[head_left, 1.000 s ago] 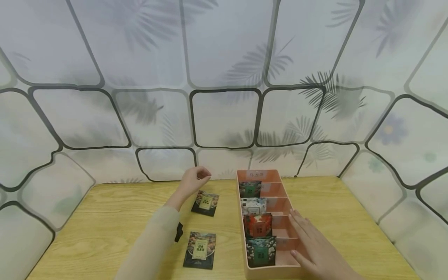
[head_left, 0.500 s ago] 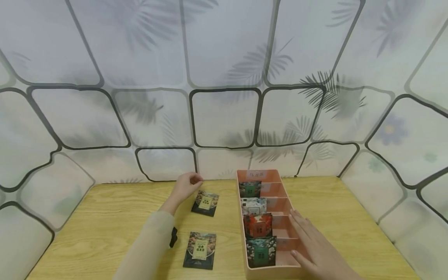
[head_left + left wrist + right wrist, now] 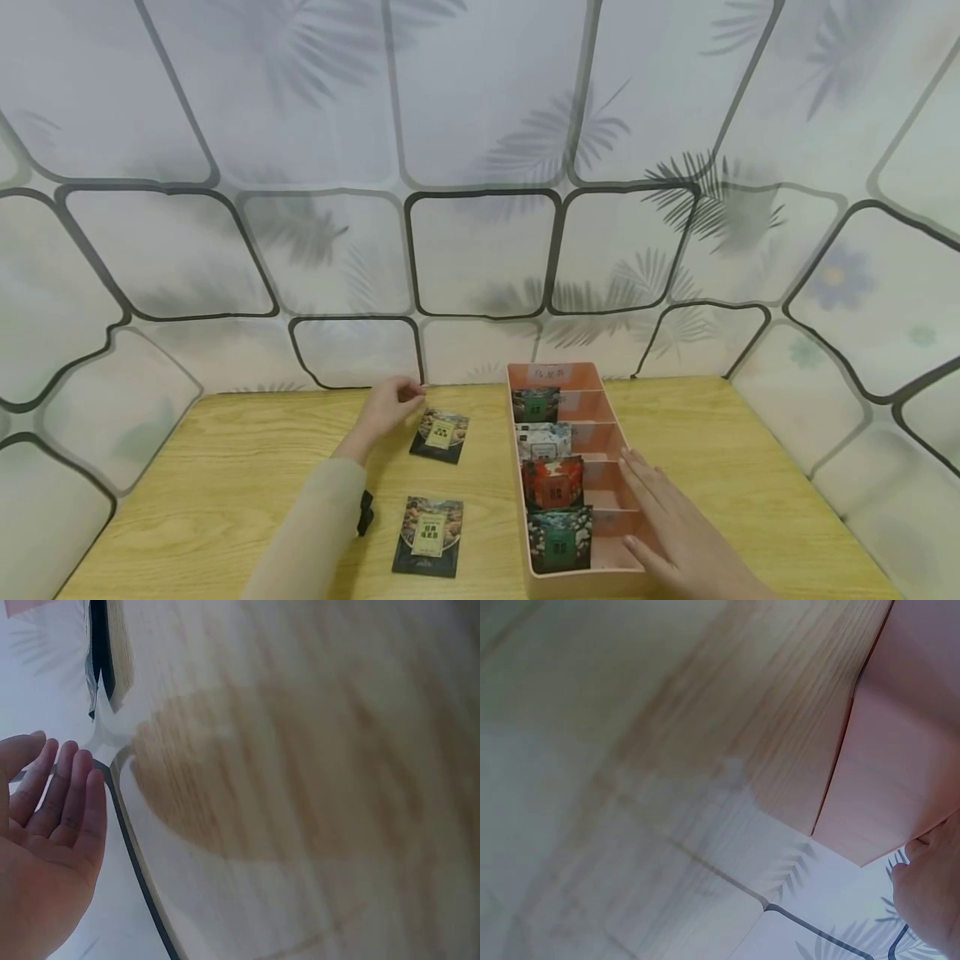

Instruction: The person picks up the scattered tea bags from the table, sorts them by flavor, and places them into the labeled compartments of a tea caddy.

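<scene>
My left hand [image 3: 388, 408] hovers by the upper left corner of a dark tea sachet [image 3: 440, 435] with a yellow label. Its fingers bend loosely with nothing between them, as the left wrist view shows. A second sachet of the same kind [image 3: 429, 537] lies flat nearer the front. My right hand [image 3: 678, 525] rests on the right rim of a pink divided box [image 3: 528, 575], its fingers fairly straight and the thumb over the front compartment. In the right wrist view, part of that hand [image 3: 930, 889] shows at the box's edge.
In the box stand a dark green sachet [image 3: 536, 405], pale sachets [image 3: 543, 442], red sachets [image 3: 555, 483] and a green-black sachet [image 3: 559, 540]. A handwritten label [image 3: 551, 373] marks the far compartment. A patterned cloth [image 3: 480, 250] closes off the wooden table's back and sides.
My left hand has drawn back to the left and lowered slightly beside the far sachet. The right hand, box and sachets have stayed put.
</scene>
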A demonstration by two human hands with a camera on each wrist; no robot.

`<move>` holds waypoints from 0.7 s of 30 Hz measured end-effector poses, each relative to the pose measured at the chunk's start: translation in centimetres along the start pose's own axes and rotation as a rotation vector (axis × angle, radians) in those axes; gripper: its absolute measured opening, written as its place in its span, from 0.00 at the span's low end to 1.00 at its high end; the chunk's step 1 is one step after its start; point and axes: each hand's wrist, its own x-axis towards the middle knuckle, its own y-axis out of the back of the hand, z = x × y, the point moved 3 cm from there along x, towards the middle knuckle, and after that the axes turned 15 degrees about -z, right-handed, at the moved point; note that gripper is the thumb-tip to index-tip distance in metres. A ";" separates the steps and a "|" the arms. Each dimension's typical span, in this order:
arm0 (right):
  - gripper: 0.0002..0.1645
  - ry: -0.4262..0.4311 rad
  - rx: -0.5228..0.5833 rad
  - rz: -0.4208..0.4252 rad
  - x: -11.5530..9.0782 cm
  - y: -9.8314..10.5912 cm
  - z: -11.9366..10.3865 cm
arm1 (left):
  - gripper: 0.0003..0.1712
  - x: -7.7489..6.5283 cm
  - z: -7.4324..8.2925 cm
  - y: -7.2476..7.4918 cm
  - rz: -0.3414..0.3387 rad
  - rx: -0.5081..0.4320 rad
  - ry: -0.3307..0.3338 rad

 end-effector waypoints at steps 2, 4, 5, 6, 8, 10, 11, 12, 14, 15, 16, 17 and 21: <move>0.56 0.005 0.002 0.002 0.0 0.0 0.0 | 0.07 0.0 -0.2 0.0 -0.008 0.003 0.001; 0.56 0.009 0.000 0.005 -0.1 0.0 0.0 | 0.08 0.0 -0.4 0.0 -0.020 0.000 0.009; 0.55 0.012 -0.002 0.005 -0.1 0.0 0.0 | 0.08 0.0 -0.4 -0.1 -0.029 -0.002 0.014; 0.55 0.013 -0.004 0.007 -0.1 0.0 0.1 | 0.09 -0.1 -0.5 -0.1 -0.037 -0.004 0.021; 0.55 0.016 -0.010 0.012 -0.1 -0.1 0.1 | 0.10 -0.1 -0.5 -0.1 -0.053 -0.012 0.033; 0.54 0.015 -0.015 0.015 -0.1 -0.1 0.1 | 0.11 -0.1 -0.4 -0.1 -0.072 -0.012 0.047; 0.54 0.014 -0.014 0.016 -0.1 -0.1 0.1 | 0.12 -0.1 -0.4 -0.1 -0.081 -0.011 0.053; 0.53 0.011 -0.014 0.016 -0.1 -0.1 0.1 | 0.12 -0.1 -0.4 -0.2 -0.088 -0.012 0.059; 0.53 0.006 -0.011 0.013 -0.1 -0.1 0.1 | 0.13 -0.1 -0.4 -0.3 -0.103 -0.008 0.064; 0.53 0.004 -0.008 0.011 -0.1 -0.1 0.1 | 0.13 -0.1 -0.4 -0.3 -0.111 -0.006 0.068; 0.53 0.002 -0.006 0.010 -0.1 -0.1 0.0 | 0.14 -0.1 -0.3 -0.4 -0.118 -0.007 0.070; 0.53 0.001 -0.005 0.010 -0.1 -0.1 0.0 | 0.14 -0.1 -0.3 -0.4 -0.123 -0.006 0.072; 0.54 0.002 0.000 0.014 -0.2 -0.1 0.0 | 0.17 -0.1 -0.3 -0.6 -0.157 -0.012 0.079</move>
